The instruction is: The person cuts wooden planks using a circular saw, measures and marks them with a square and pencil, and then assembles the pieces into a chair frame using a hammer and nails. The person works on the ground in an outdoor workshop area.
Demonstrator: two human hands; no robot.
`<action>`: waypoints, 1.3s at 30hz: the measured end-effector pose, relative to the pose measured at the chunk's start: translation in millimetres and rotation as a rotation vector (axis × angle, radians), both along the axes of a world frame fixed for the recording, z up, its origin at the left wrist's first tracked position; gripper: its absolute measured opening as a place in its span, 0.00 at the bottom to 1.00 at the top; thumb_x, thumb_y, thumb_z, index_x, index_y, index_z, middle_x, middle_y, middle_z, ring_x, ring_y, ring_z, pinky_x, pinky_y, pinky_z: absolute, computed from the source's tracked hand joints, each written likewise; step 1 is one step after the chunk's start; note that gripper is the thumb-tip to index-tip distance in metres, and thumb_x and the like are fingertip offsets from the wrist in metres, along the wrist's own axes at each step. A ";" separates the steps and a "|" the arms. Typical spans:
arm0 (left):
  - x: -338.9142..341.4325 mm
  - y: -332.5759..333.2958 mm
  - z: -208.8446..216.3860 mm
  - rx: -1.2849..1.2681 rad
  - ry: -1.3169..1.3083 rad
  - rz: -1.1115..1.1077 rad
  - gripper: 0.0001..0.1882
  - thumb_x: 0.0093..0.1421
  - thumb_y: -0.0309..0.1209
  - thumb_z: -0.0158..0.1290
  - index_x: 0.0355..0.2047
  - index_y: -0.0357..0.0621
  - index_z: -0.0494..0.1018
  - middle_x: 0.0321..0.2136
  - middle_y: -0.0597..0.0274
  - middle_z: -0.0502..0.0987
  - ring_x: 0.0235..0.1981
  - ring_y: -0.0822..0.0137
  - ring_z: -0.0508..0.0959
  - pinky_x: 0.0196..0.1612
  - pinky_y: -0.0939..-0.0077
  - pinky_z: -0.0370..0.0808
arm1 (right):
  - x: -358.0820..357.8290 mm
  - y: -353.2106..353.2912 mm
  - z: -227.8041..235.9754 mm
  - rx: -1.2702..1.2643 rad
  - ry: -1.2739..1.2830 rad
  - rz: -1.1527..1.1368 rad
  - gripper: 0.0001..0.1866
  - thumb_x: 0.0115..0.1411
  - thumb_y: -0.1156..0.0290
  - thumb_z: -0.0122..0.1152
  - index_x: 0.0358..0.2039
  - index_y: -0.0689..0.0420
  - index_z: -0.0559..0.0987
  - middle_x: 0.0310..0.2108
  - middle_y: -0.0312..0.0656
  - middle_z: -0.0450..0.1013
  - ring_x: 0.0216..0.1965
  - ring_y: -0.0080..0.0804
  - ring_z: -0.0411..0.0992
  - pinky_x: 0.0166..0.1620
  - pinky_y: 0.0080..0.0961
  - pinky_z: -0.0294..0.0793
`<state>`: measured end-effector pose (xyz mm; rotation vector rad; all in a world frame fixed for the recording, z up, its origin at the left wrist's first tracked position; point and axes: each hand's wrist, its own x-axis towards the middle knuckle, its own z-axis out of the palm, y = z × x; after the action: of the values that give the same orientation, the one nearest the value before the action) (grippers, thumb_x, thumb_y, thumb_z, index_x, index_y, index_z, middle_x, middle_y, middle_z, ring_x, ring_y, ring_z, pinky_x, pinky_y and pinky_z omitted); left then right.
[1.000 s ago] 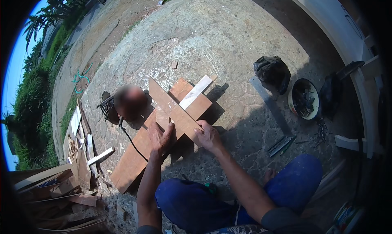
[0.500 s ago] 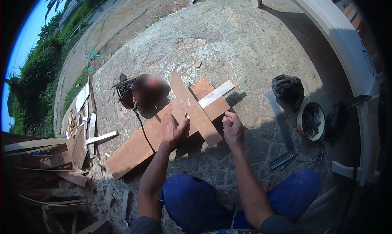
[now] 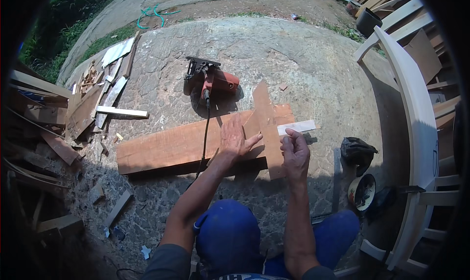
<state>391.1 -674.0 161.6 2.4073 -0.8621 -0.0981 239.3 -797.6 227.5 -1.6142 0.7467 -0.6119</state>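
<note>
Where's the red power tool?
Head view, above and slightly left of centre: the red power tool sits on the ground beyond the long board, ahead of the left hand.

From where I steer, hard sun floods the far ground (image 3: 313, 60), leaving it pale and glaring. Light seems to fall from beyond the plank (image 3: 166, 144), since a dark shadow hugs its near side; the power tool (image 3: 224, 81) casts a deep one too. Shade dims the nearer ground and the knees (image 3: 230, 231). My middle view is fairly crisp, but everything bows toward the rim, and black swallows the corners.
</note>
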 end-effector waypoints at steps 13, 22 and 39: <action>109.5 248.7 -45.1 -0.284 0.158 0.615 0.17 0.69 0.37 0.49 0.53 0.42 0.75 0.48 0.51 0.78 0.52 0.53 0.75 0.57 0.60 0.70 | 201.2 123.4 85.6 -0.854 0.121 0.853 0.10 0.63 0.72 0.55 0.41 0.66 0.78 0.38 0.56 0.77 0.40 0.48 0.79 0.42 0.40 0.79; 107.1 215.9 -56.4 0.230 -0.014 0.472 0.27 0.71 0.43 0.41 0.66 0.43 0.63 0.68 0.52 0.61 0.72 0.49 0.52 0.73 0.51 0.45 | 333.9 132.4 -49.5 -1.594 0.897 1.297 0.12 0.59 0.71 0.58 0.41 0.59 0.85 0.45 0.49 0.80 0.47 0.44 0.79 0.45 0.38 0.80; 114.3 214.8 -51.1 0.285 0.050 0.473 0.26 0.72 0.43 0.39 0.65 0.43 0.65 0.66 0.53 0.62 0.73 0.52 0.51 0.74 0.52 0.41 | 402.8 98.7 50.6 -1.384 1.055 1.129 0.34 0.54 0.73 0.60 0.64 0.42 0.70 0.44 0.51 0.81 0.46 0.49 0.80 0.42 0.45 0.81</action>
<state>505.5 -459.3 110.6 2.7952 -0.2494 -0.1026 642.1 -698.9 278.1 -3.2493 -0.1851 0.8893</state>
